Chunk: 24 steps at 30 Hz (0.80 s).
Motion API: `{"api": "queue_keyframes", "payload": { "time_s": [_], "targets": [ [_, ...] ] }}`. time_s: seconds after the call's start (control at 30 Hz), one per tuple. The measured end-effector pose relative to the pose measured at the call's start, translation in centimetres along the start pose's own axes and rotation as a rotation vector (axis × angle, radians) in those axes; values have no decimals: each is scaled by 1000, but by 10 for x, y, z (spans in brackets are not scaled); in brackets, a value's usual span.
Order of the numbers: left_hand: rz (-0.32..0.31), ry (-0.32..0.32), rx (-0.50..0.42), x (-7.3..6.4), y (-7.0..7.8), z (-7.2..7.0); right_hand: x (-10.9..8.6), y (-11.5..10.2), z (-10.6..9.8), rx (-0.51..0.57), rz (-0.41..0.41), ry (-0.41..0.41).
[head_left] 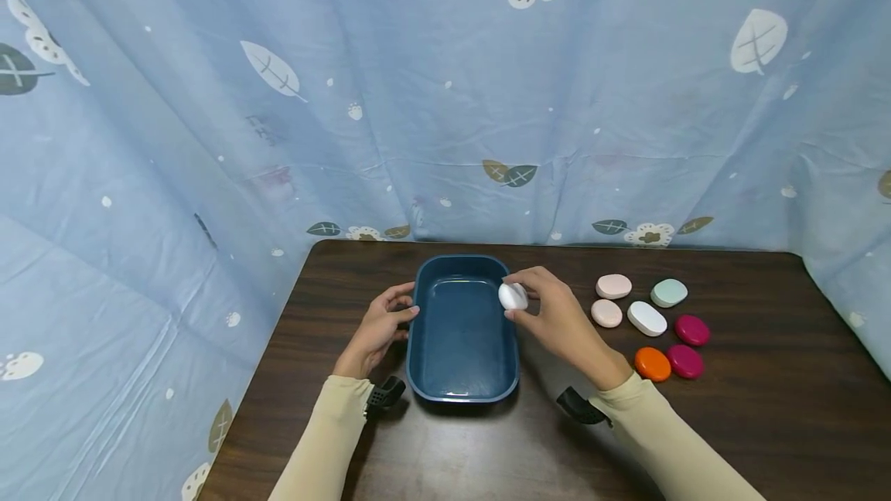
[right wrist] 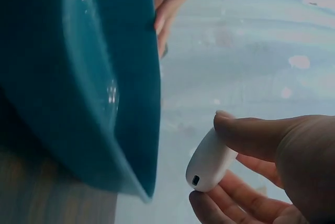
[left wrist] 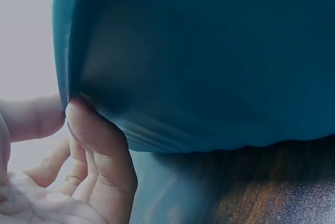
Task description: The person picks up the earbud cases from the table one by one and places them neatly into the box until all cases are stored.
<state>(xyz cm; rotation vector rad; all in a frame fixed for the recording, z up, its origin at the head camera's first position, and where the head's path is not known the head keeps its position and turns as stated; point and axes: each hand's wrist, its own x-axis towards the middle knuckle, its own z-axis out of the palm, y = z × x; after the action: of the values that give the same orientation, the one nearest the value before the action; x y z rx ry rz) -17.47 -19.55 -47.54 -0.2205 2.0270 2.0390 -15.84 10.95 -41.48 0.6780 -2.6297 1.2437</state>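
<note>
A deep blue rectangular tray (head_left: 462,399) with rounded corners sits on the dark wooden table. My left hand (head_left: 376,331) is at its left side, fingertips touching the rim. In the left wrist view, the thumb (left wrist: 99,135) rests against the outer wall just under the edge. My right hand (head_left: 557,319) pinches a smooth white oval piece (head_left: 513,297) between thumb and fingers, at the tray's right rim. In the right wrist view, this white piece (right wrist: 212,161) shows a small dark port-like slot at one end.
On the right of the table lie several rounded pieces: two pale pink ones (head_left: 613,286), a mint one (head_left: 669,293), a white one (head_left: 646,318), two magenta ones (head_left: 692,329) and an orange one (head_left: 652,364). A blue patterned curtain (head_left: 418,99) hangs behind the table.
</note>
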Motion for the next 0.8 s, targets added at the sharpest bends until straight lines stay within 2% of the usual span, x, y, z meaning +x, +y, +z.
{"api": "queue_keyframes", "payload": {
  "time_s": [0.53,0.8],
  "targets": [
    [-4,8,3,2,3,2,38,-19,35,49,83,-122],
    [-19,25,-3,1,1,1,58,-22,50,40,167,-179]
  ]
}}
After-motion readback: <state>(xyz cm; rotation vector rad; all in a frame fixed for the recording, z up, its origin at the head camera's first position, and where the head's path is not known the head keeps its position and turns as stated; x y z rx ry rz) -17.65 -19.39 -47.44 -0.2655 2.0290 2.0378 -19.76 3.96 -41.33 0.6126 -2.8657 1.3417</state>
